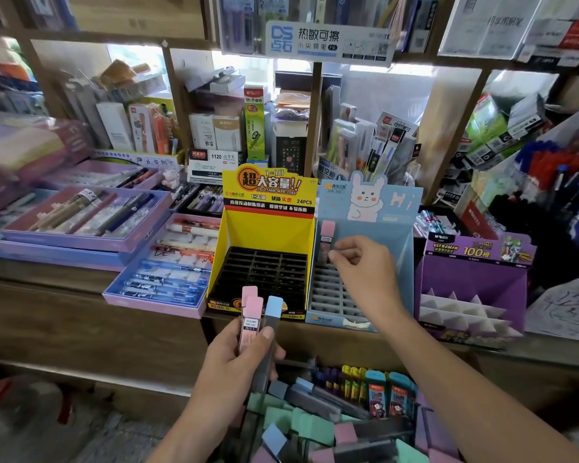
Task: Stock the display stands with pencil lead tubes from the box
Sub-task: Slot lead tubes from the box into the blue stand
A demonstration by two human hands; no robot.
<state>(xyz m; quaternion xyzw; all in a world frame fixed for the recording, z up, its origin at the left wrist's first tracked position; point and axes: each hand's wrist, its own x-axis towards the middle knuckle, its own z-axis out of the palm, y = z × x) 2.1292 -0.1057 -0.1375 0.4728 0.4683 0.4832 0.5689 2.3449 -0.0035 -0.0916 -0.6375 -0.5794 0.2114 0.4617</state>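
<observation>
pink-capped tube (pixel 326 243) stands in a back slot of the blue stand (pixel 396 259), pinched by right hand (pixel 361 264) – may tip if released unseated; left hand (pixel 234 362) grips three tubes (pixel 252 317) – the loose fan could slip

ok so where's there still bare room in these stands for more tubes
Every black slot in the yellow stand is bare. The blue stand has bare grey slots except back-left, where the right hand pinches a pink-capped tube. The purple stand has bare white dividers. Crowded: pen trays left of the yellow stand, and the shelf behind.
</observation>
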